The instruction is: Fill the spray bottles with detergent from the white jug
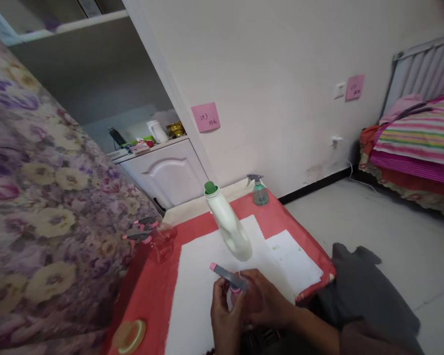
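Note:
At the table's near side, both hands are on a small spray bottle point(227, 277) with a grey head, pink nozzle and see-through pinkish body. The fingers of my left hand point(225, 315) close around its pink collar, just under the head. My right hand point(275, 298) wraps the body, hiding much of it. Just beyond my hands stands a tall pale detergent bottle point(231, 224), with a green spout showing in its uncapped mouth. It rests on a white sheet point(192, 281).
Pink spray bottles point(162, 241) stand at the table's left edge. A green spray bottle point(260, 193) is at the back right. A clear container with a yellow-green rim point(133, 337) sits front left. A printed sheet point(293, 259) lies right. Floral curtain point(59, 222) hangs left.

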